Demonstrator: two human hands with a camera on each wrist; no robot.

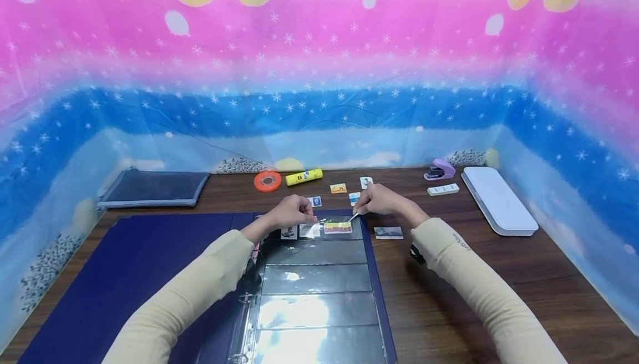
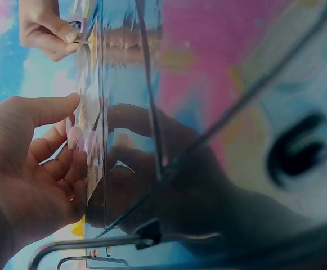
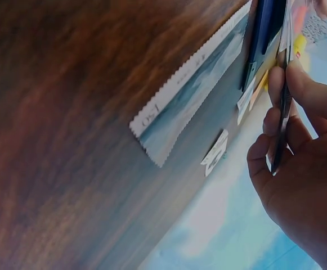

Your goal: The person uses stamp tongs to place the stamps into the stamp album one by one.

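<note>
My right hand [image 1: 381, 200] pinches slim dark tweezers [image 3: 283, 124], their tips at a yellow and red stamp [image 1: 338, 227] in the top row of a clear pocket page [image 1: 317, 281]. At the same row, my left hand [image 1: 293, 211] pinches the page's upper plastic edge between thumb and fingers. Two more stamps sit to the left in that row, a pale one [image 1: 310, 231] and a darker one [image 1: 288, 233]. The page lies in an open navy ring binder [image 1: 150, 275]. A grey-blue stamp [image 3: 191, 84] lies on the table beside the binder's right edge.
Several loose stamps, such as an orange one [image 1: 338, 188], lie beyond the binder. Further back are orange tape [image 1: 267, 181], a yellow glue stick [image 1: 304, 177] and a mesh pouch [image 1: 155, 188]. At right stand a purple stapler [image 1: 439, 170], a white strip [image 1: 443, 190] and a white case [image 1: 499, 200].
</note>
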